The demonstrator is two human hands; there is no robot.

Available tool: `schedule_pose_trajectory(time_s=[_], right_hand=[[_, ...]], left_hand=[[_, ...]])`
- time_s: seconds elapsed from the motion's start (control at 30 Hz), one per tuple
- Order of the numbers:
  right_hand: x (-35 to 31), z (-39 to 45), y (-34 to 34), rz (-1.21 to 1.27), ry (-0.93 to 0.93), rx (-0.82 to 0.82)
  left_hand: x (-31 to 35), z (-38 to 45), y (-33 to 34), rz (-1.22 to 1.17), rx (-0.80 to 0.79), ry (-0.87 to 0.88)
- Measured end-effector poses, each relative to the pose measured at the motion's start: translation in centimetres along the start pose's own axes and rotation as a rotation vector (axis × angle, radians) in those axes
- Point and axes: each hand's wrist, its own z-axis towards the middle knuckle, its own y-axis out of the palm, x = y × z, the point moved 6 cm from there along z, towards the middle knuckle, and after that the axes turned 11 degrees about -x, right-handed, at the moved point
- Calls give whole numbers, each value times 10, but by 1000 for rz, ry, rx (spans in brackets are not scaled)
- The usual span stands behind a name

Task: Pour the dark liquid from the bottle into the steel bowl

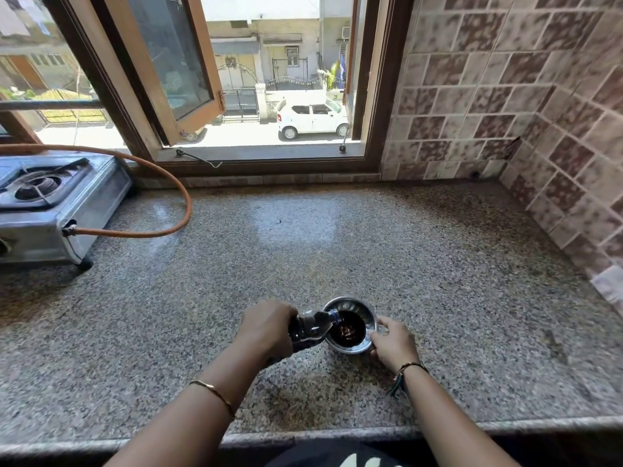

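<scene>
I see the left hand (268,326) wrapped around the bottle (312,328), tipped over the bowl (350,326) on the counter (438,264). Right hand (392,343) pinches the rim. The thin plastic, probably, will flex; I grip the mid-body lightly.

bowl (350,326) on counter (337,237) | bottle (312,326) at its left, mouth seemingly over rim | stove (50,203) far left

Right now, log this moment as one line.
phase: pouring | left hand: tilts bottle | right hand: steadies steel bowl | bowl: dark liquid inside
</scene>
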Motion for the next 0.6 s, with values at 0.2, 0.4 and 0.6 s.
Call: schedule_pose_trajectory(time_s=[0.2, 0.4, 0.6], right_hand=[[0, 1, 0, -17, -3, 4], [2, 3, 1, -19, -4, 2], [4, 6, 2, -12, -6, 12]], left_hand=[[-1, 1, 1, -20, -14, -2], [-2, 1, 1, -14, -16, -14], [-2, 1, -2, 17, -30, -17]])
